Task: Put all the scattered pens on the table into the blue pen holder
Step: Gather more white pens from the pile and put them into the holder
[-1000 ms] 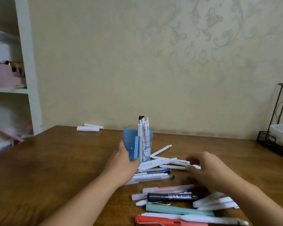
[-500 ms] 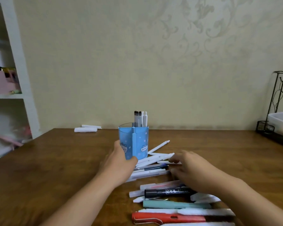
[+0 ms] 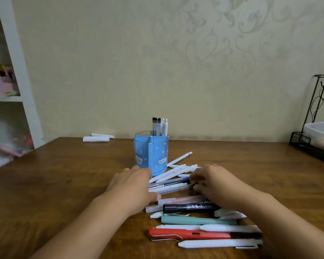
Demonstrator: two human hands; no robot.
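Observation:
The blue pen holder [image 3: 151, 154] stands upright mid-table with several pens [image 3: 159, 127] in its back compartment. My left hand [image 3: 133, 186] lies just in front of its base, fingers relaxed, fingertips against the lower wall. My right hand [image 3: 213, 184] hovers over the scattered pile, fingers curled down onto the right end of a dark blue pen [image 3: 168, 182]. Several white pens [image 3: 176, 171] lie beside the holder. Nearer me lie a black marker [image 3: 191, 207], a teal pen [image 3: 195, 220], a red pen [image 3: 189, 235] and a white pen [image 3: 219, 243].
The wooden table [image 3: 64, 184] meets a wall at the back. Two white rolls [image 3: 96, 138] lie at the back left. A black wire rack [image 3: 314, 146] with a white tub stands at the right edge. A white shelf unit [image 3: 24, 90] is on the left.
The holder has been turned, and its pens now show at the back. My left hand slid down from its side to its base. My right hand moved left onto the dark blue pen.

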